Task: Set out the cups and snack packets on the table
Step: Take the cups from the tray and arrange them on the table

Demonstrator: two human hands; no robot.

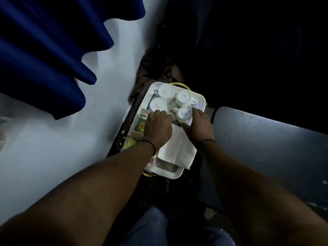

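A white tray [200,96] sits low in front of me and holds several white cups turned upside down. One cup [166,91] is at the far end, another [183,98] at the far right, a third [157,104] on the left. My right hand [200,126] grips the nearest cup [184,113] between fingers and thumb. My left hand [158,128] hovers over the tray's middle with its fingers curled down between the cups; what they hold is hidden. A green snack packet [141,122] lies along the tray's left side, partly under that hand. A white napkin [177,148] covers the near half.
A pale table surface [71,139] spreads to the left, with a blue curtain [44,50] hanging over it. On the right stands a grey seat or panel [266,139]. The surroundings beyond the tray are dark. My legs in jeans [156,228] are below.
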